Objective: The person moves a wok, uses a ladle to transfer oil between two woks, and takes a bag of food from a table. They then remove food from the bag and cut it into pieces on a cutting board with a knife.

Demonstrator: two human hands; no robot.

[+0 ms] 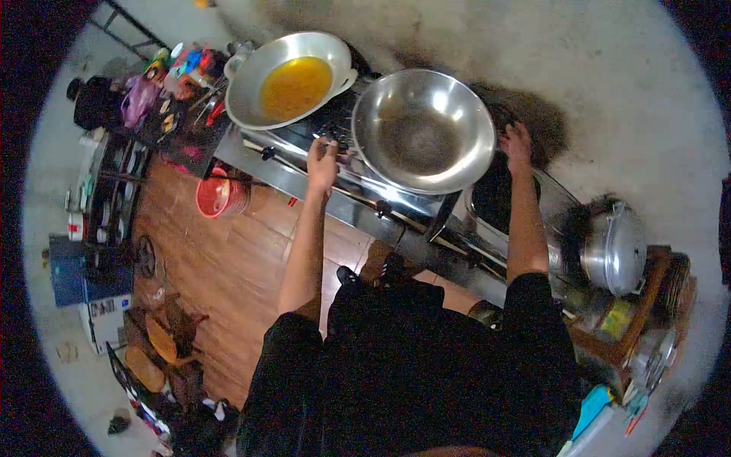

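On the long, shiny metal stove (358, 174) sits a wide, round, silver metal pan (422, 137), with no long axis to speak of, lying between the two hands, to the right of and beyond the left and just left of the right, which is the nearer. Left of it stands a silver two-handled metal wok (245, 105) holding yellow-orange liquid (295, 87). The right hand (517, 146) has loosely parted fingers at the pan's rim, contact unclear; the left hand (323, 161) is narrowly curled near the stove's front, its grip impossible to tell.
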